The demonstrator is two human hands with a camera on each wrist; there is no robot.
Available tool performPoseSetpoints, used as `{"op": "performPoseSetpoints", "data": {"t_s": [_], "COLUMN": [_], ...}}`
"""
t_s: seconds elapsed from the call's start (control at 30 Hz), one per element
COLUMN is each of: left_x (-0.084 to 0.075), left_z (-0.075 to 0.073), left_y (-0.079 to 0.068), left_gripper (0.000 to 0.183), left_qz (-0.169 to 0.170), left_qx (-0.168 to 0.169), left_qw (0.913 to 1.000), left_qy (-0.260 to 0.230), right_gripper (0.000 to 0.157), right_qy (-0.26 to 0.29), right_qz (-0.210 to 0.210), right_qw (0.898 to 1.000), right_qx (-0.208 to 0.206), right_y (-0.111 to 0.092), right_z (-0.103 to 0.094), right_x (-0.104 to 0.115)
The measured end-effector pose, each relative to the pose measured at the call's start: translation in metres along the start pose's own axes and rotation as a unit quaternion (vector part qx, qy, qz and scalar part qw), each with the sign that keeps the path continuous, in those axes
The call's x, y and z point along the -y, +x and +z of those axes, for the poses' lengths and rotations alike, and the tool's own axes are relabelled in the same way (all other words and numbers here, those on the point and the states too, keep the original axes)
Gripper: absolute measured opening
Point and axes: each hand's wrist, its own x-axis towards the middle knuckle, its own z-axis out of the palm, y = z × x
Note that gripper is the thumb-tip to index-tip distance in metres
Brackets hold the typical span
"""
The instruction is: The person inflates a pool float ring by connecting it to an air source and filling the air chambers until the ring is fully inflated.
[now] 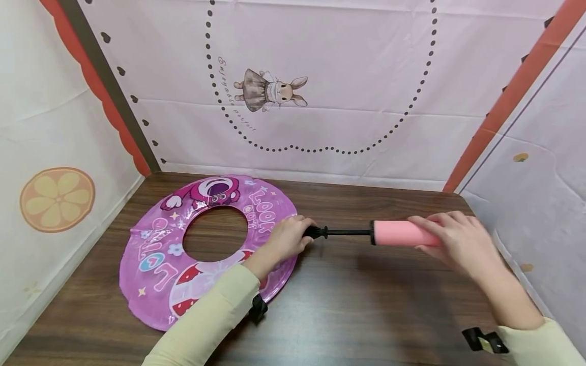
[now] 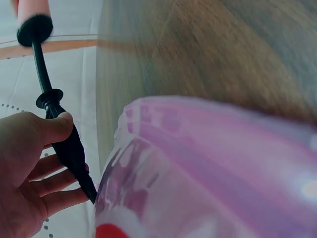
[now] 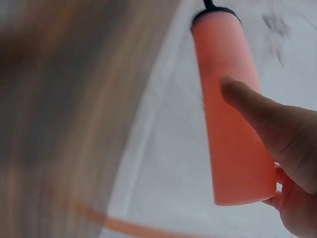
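Observation:
My right hand [image 1: 462, 244] grips the pink barrel of a hand air pump [image 1: 403, 233], its thumb lying along the side in the right wrist view. A thin black rod [image 1: 350, 232] runs from the barrel's black cap to a black tapered end piece [image 2: 69, 144]. My left hand [image 1: 287, 238] holds this end piece between thumb and fingers, above the right part of a purple swim ring [image 1: 137, 269]. In the left wrist view, the narrow tip comes right up to the ring's edge, where the contact is hidden. The ring lies flat, with a printed bear and lettering.
Under everything is a dark wooden table [image 1: 348, 315]. A pale printed cloth [image 1: 348, 76] with a rabbit figure hangs behind it. More cloth walls stand at the left [image 1: 55, 127] and right [image 1: 540, 203]. Each wrist carries a black strap.

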Motion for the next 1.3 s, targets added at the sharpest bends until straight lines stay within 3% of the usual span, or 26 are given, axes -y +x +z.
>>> {"op": "performPoseSetpoints", "data": {"t_s": [0.17, 0.23, 0.4, 0.57, 0.7, 1.0, 1.13, 1.3], "left_x": [0.0, -0.002, -0.005, -0.006, -0.006, -0.006, -0.005, -0.002], "left_z": [-0.002, -0.003, -0.001, 0.0, 0.0, 0.0, 0.001, 0.002], "left_y": [-0.001, -0.001, -0.003, -0.005, -0.004, 0.002, 0.002, 0.002], "left_gripper": [0.033, 0.033, 0.031, 0.03, 0.029, 0.032, 0.033, 0.034], "left_qz": [0.007, 0.014, 0.032, 0.035, 0.023, -0.004, 0.006, 0.011], "left_qx": [0.0, 0.0, -0.01, -0.022, -0.009, 0.013, 0.01, -0.005], "left_qw": [1.0, 0.9998, 0.999, 0.9988, 0.9995, 0.9999, 0.9999, 0.9997], "left_qy": [0.007, 0.012, 0.029, 0.028, 0.018, 0.003, 0.01, 0.021], "right_gripper": [0.078, 0.076, 0.051, 0.058, 0.059, 0.056, 0.071, 0.076], "right_qy": [-0.003, -0.005, -0.019, -0.027, -0.023, -0.015, -0.008, -0.001], "right_qz": [0.012, -0.001, -0.032, -0.025, -0.029, -0.025, -0.014, 0.017], "right_qw": [1.0, 1.0, 0.999, 0.999, 0.999, 0.999, 1.0, 1.0], "right_qx": [0.003, 0.003, 0.009, 0.01, 0.011, 0.022, 0.021, -0.001], "right_y": [-0.003, 0.003, 0.022, 0.035, 0.038, 0.023, 0.01, -0.007], "right_z": [-0.011, -0.003, 0.025, 0.043, 0.048, 0.036, 0.024, 0.004], "right_x": [-0.007, 0.003, 0.037, 0.057, 0.062, 0.035, 0.017, -0.007]}}
